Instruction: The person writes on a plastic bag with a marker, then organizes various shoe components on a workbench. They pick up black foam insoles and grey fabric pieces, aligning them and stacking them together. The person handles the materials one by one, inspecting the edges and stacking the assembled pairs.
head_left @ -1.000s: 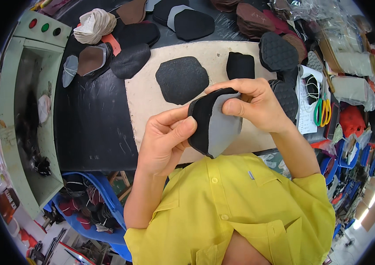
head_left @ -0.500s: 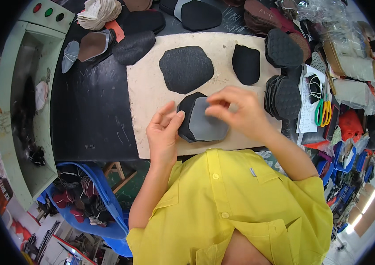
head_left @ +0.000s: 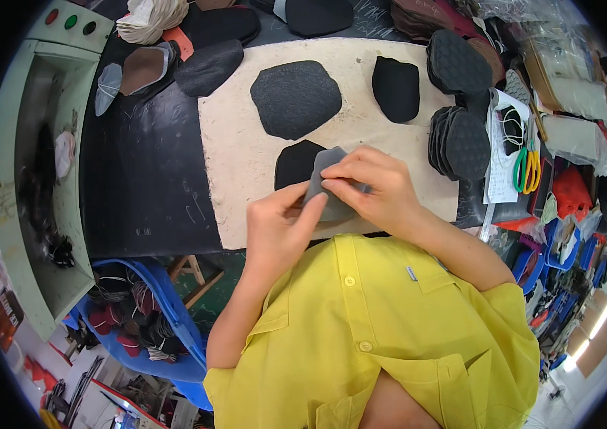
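Note:
Close to my body, my left hand (head_left: 280, 223) and my right hand (head_left: 383, 187) meet over a thin grey fabric piece (head_left: 329, 157). Both pinch it between thumb and fingers, and its upper part stands raised and bent. Beneath and to its left lies a black fabric piece (head_left: 295, 166), partly covered by the grey one and by my fingers. Farther off on the pale board (head_left: 235, 161), a large dark grey textured piece (head_left: 296, 99) lies flat. To the right of that is a smaller black piece (head_left: 396, 89).
Two stacks of quilted dark pads, one far (head_left: 459, 63) and one near (head_left: 458, 146), line the board's right side. Beyond are scissors (head_left: 530, 168) on a written sheet (head_left: 498, 179). A metal box (head_left: 50, 186) stands left; below it, a blue bin (head_left: 185, 329) holds bundled pieces.
My left hand has moved right and now pinches the grey piece along with my right hand. The grey piece, flat before, is lifted and bent. The view has shifted slightly.

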A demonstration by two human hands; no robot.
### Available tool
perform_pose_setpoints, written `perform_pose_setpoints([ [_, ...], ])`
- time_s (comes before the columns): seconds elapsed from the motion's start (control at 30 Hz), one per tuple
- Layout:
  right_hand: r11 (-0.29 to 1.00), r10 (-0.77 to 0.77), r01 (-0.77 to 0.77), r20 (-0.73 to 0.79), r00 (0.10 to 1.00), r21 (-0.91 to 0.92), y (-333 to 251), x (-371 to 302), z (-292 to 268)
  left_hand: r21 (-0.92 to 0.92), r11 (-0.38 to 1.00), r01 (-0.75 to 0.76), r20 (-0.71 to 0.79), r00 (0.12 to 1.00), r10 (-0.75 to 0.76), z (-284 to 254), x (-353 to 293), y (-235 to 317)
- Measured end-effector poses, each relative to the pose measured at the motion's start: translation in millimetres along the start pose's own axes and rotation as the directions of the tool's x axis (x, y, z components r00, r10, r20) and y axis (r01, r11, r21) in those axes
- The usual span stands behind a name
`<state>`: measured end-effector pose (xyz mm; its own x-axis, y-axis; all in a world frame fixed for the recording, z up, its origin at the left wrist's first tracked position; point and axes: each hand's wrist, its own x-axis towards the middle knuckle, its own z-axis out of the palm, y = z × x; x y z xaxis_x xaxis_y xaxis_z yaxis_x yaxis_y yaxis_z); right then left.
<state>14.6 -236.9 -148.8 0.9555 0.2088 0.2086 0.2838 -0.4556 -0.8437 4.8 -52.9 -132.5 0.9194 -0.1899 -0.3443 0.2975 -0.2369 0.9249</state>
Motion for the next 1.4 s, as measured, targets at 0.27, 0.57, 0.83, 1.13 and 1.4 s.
perform_pose_setpoints([
  [0.27, 0.988, -0.156, 0.152, -0.237, 0.959, -0.035, -43, 30, -16, -0.735, 0.671, -0.103, -0.069, 0.995, 0.077, 4, 11, 36],
  [0.57, 0.975, -0.211, 0.19, -0.212, 0.954, -0.119, -50, 41, -29, -0.491, 0.84, -0.229, -0.257, 0.96, 0.111, 6, 12, 44],
  [0.83, 0.996, -0.092, 0.093, -0.03, 0.995, 0.012, -57, 48, -42, 0.442, 0.666, -0.602, -0.252, 0.629, 0.736, 10, 16, 50],
  [1.13, 0.917, 0.24, -0.291, 0.205, 0.949, 0.273, -62, 55, -49, 0.637, 0.467, -0.613, -0.146, 0.499, 0.854, 9, 19, 52],
  [1.4, 0.855, 0.297, -0.379, 0.264, 0.918, 0.356, -54, 56, -47, 0.638, 0.497, -0.588, -0.142, 0.544, 0.827, 8, 19, 49],
])
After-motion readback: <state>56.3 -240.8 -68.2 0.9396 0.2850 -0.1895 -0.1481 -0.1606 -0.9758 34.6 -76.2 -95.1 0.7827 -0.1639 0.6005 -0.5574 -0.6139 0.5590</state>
